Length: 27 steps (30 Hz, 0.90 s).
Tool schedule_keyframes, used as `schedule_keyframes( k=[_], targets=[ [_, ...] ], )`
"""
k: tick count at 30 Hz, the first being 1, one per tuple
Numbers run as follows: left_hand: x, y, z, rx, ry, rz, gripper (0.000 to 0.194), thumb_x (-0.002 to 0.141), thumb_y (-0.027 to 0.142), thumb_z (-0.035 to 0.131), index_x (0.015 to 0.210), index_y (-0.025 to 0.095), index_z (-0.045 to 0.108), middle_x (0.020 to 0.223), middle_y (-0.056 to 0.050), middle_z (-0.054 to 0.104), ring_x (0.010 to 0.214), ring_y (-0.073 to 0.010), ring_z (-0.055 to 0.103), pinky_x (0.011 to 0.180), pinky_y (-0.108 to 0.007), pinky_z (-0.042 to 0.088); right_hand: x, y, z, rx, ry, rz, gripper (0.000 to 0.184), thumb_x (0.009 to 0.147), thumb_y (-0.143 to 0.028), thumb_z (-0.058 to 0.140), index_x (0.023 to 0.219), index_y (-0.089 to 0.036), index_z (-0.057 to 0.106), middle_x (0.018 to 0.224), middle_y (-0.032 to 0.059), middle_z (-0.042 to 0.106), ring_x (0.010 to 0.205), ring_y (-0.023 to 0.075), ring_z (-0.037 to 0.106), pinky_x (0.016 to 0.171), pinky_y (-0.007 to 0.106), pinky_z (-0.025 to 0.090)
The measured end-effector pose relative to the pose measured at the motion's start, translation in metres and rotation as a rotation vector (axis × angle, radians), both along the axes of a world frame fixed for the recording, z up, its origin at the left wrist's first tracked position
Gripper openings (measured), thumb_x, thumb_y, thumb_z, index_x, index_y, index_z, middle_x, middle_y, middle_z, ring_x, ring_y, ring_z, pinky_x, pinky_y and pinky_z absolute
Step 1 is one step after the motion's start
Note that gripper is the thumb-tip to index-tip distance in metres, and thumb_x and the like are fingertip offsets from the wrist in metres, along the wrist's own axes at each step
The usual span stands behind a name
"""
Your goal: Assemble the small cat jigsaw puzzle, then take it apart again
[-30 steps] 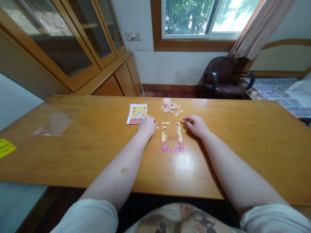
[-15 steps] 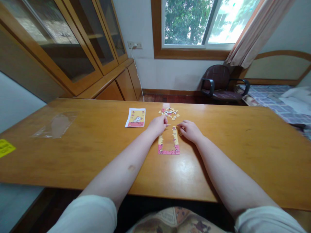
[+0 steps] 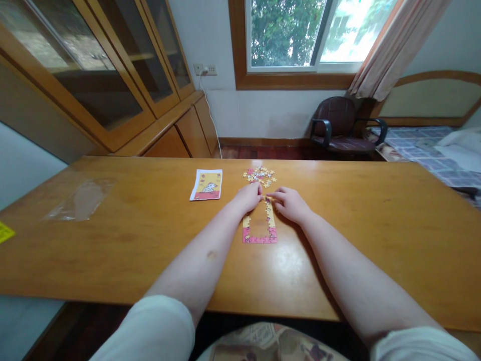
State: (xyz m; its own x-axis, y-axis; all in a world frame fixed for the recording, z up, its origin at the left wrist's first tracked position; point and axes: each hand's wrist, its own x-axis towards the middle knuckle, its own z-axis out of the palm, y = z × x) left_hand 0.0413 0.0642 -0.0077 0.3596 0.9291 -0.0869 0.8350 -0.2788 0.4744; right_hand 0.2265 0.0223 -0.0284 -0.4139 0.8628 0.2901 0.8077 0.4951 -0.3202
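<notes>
Puzzle frame (image 3: 260, 240), lying nearside of and between my hands; loose pieces (image 3: 260, 175) beyond. My left hand (image 3: 248, 197) curls over its far-left part; my right hand (image 3: 291, 204) extends its forefinger at the far-right corner. I cannot tell whether either grips a piece.

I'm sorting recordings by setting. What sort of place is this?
Probably a bedroom in a home: a bed stands at the right of the view, a pink curtain hangs beside the window, and a glass-fronted cabinet is on the left.
</notes>
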Motion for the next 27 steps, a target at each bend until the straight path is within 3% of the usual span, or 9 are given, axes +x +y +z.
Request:
schedule_keyframes(
  k=[27],
  targets=[
    [0.0022,0.0022,-0.0046,-0.009,-0.077,-0.054,0.020,0.081,0.017,0.059,0.100,0.020,0.064,0.098,-0.003,0.071,0.089,-0.0173,0.063,0.080,-0.028,0.047,-0.0020,-0.0002,-0.0033,0.001,0.026,0.003,0.029,0.085,-0.018,0.052,0.104,-0.021,0.074,0.096,0.0080,0.067,0.087,0.0183,0.062,0.084,0.029,0.047]
  ],
)
